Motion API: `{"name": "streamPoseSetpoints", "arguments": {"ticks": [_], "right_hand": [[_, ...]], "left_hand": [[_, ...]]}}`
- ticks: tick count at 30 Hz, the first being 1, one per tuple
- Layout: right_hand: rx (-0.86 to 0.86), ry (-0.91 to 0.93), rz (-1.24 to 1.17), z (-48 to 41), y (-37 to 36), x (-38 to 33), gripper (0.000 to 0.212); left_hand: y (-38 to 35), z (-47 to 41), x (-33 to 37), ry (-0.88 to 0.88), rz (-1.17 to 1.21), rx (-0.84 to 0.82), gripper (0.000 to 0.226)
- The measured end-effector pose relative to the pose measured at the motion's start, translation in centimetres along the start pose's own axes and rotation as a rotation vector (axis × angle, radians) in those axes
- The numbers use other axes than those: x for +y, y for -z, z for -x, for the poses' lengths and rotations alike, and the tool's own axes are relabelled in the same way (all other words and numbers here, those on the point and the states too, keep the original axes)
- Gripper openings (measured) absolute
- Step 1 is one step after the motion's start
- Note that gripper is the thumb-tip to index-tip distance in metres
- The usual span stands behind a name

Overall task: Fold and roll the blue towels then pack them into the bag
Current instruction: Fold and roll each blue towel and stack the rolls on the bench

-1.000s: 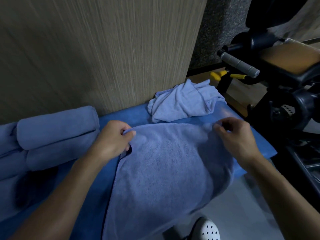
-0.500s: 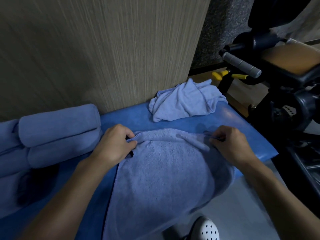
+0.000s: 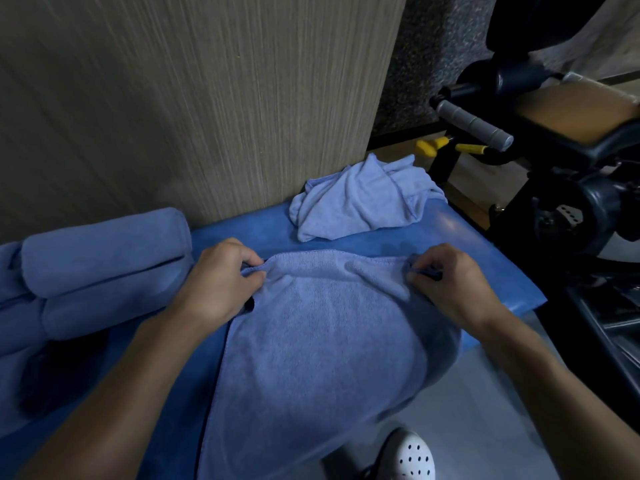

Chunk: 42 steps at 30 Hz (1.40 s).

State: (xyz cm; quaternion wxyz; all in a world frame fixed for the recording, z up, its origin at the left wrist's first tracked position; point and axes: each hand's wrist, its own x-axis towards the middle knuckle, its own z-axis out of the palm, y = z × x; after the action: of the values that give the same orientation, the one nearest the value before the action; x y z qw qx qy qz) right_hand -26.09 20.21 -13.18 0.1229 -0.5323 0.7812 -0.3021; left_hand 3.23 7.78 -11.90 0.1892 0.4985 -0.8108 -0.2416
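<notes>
A light blue towel (image 3: 318,341) lies spread over the blue padded bench (image 3: 485,268), its near part hanging off the front edge. My left hand (image 3: 221,282) pinches the towel's far left corner. My right hand (image 3: 450,282) pinches the far right corner. Both corners sit low on the bench surface. A crumpled blue towel (image 3: 363,202) lies at the back of the bench by the wall. Two rolled blue towels (image 3: 100,258) are stacked at the left. No bag is in view.
A wood-grain wall panel (image 3: 194,98) stands right behind the bench. Black gym equipment with a grey handle (image 3: 471,124) and a tan pad (image 3: 571,109) stands at the right. A white perforated shoe (image 3: 412,455) is on the grey floor below.
Both hands have drawn the towel's far edge a little toward me and laid it down on the bench. The edge now lies flatter and straighter between the two corners.
</notes>
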Motion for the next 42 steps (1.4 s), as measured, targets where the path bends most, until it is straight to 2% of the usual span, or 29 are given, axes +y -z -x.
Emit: {"name": "streamPoseSetpoints", "arguments": {"ticks": [3,5,7,10,15,22,30,33,42], "right_hand": [[0.059,-0.046,-0.079,0.0,0.4,-0.1,0.025],[0.062,-0.090,-0.120,0.0,0.7,0.1,0.019],[0.073,-0.121,-0.162,0.2,1.3,0.0,0.012],[0.071,-0.153,-0.286,1.2,2.5,-0.4,0.013],[0.126,-0.205,-0.506,4.9,5.8,-1.6,0.011],[0.174,-0.099,-0.496,8.8,13.9,-6.7,0.016],[0.330,0.001,-0.587,12.7,22.2,-12.5,0.012],[0.348,0.033,-0.609,14.4,24.5,-14.1,0.011],[0.334,0.062,-0.643,17.1,28.6,-14.3,0.010]], "left_hand": [[0.6,0.0,0.3,0.024,0.073,0.018,0.016],[1.3,0.1,0.8,0.031,0.108,0.007,0.020],[2.2,0.2,1.3,0.040,0.150,-0.018,0.019],[3.4,1.1,2.2,0.036,0.209,-0.040,0.012],[5.6,3.4,4.2,-0.030,0.230,0.020,0.014],[12.6,6.8,8.0,-0.112,0.320,0.048,0.023],[21.4,12.8,14.5,-0.162,0.337,0.127,0.004],[23.5,14.8,16.0,-0.198,0.273,0.142,0.009],[25.7,16.2,19.3,-0.249,0.266,0.040,0.018]]}}
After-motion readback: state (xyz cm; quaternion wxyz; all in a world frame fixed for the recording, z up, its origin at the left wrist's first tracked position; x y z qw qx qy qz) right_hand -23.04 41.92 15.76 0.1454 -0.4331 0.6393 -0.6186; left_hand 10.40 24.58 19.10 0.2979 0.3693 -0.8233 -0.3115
